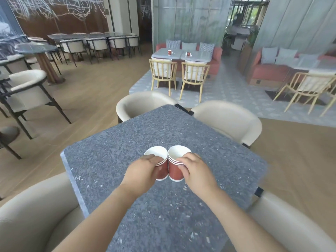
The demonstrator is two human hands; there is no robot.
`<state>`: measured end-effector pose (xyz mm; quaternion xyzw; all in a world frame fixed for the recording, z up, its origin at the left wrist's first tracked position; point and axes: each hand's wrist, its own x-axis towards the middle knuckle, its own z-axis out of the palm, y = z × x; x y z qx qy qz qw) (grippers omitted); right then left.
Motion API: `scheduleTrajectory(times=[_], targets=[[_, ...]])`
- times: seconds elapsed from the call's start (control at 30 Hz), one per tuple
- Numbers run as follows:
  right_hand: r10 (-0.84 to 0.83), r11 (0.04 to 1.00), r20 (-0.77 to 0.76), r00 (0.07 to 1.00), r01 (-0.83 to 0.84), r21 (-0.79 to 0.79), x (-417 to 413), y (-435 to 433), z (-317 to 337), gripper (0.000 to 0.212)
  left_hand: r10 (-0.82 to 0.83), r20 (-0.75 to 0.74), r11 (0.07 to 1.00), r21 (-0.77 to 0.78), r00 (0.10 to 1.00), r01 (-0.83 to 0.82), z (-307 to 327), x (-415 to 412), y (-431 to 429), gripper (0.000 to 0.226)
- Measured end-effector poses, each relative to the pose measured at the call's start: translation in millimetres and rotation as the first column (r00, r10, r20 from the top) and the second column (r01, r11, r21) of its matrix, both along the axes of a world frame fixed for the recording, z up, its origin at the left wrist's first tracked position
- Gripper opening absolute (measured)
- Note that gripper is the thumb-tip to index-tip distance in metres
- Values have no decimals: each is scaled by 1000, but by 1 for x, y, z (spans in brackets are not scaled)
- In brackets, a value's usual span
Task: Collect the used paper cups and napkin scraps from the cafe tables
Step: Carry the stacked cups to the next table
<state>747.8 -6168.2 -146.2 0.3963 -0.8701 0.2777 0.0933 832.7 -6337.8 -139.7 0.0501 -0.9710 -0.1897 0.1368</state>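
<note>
Left paper cup and right paper cup stand upright, touching; my left hand grips one, my right hand the other. Both may be nested stacks.

The left red paper cup and the right red paper cup, white inside, are standing upright with sides touching on the grey speckled table. Farther off, an upright red cup and a tipped red cup are sitting on pale tables.

The left hand and right hand are bare. The left forearm and right forearm are bare too, uncovered down to the lower edge of view.
</note>
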Motion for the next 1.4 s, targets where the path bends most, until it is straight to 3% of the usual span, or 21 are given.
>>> scheduleTrajectory(times=[0.13,0.3,0.5,0.7,1.0,1.13,1.4], targets=[[-6,1000,-31,999,5,-20,11,33,12,20,-32,-137,999,11,990,33,9,14,33,18],[36,999,-45,998,-37,-31,47,53,16,20,-13,-178,999,42,984,21,9,57,56,23],[177,980,-57,982,-182,-84,118,41,22,21,161,-250,963,253,955,-96,12,139,54,17],[372,911,-79,925,-380,-159,214,-19,30,22,329,-265,937,212,906,-278,24,269,15,21],[739,644,-12,673,-712,-281,452,-151,16,21,693,-281,717,173,664,-675,14,543,-45,33],[858,494,-8,514,-829,-263,547,-190,10,19,832,-247,539,143,497,-830,9,649,-46,34],[971,230,-16,240,-943,-239,669,-246,6,19,945,-221,293,258,239,-921,7,767,-41,23]])
